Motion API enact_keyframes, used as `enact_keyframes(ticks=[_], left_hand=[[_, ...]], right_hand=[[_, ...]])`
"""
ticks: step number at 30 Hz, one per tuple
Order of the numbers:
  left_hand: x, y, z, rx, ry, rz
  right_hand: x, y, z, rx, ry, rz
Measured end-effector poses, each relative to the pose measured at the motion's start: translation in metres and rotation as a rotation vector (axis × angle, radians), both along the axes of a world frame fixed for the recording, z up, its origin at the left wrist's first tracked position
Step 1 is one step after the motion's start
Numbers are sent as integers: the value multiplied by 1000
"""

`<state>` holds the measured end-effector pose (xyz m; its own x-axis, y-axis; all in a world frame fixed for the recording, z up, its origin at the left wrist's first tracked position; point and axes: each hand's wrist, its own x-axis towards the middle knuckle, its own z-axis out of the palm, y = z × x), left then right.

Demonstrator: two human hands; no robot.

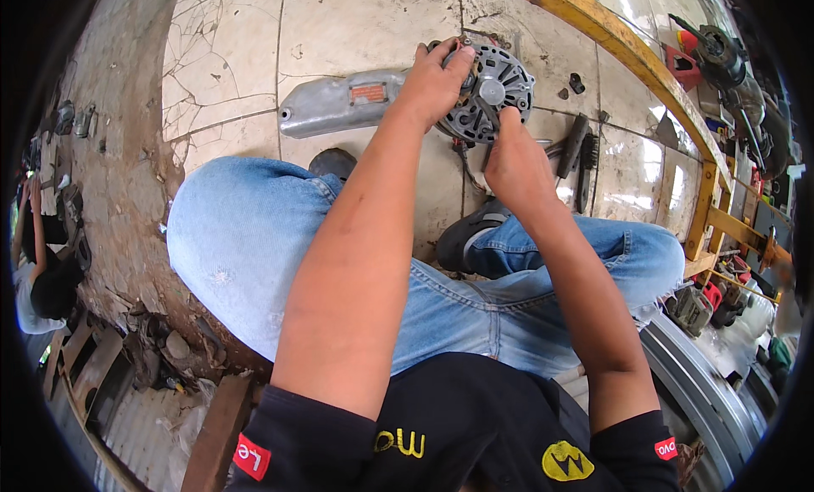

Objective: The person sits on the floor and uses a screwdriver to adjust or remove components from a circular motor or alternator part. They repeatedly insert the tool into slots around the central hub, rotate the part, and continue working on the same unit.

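Note:
A round, silver-grey alternator (513,78) with slotted vents sits on the tiled floor in front of me. My left hand (437,83) grips its left edge, thumb on the upper face and fingers curled over the far side. My right hand (515,159) is closed at its near right side, the fingertips against the slotted face. A thin dark piece shows by those fingers; I cannot tell whether it is a tool or part of the alternator. A cable (469,168) runs out from under the alternator. Left of it lies a long grey metal cover (326,109) with a red label.
A wire brush (586,171) and a black-handled tool (573,144) lie right of my right hand. A yellow metal frame (627,47) arches along the right. Small dark parts (577,83) lie beyond the alternator. Another person (42,293) is at the far left.

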<state>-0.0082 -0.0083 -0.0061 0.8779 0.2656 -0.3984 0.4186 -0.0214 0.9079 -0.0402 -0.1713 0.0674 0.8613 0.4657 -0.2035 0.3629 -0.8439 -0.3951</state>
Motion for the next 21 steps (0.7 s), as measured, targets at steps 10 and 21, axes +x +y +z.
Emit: enact_keyframes(ticks=[10,21], left_hand=[[-2,0,2,-16,21,13],[0,1,-6,-29,-28,-9]], right_hand=[[4,-1,1,-5,14,20],[11,-8,4,-73,5,62]])
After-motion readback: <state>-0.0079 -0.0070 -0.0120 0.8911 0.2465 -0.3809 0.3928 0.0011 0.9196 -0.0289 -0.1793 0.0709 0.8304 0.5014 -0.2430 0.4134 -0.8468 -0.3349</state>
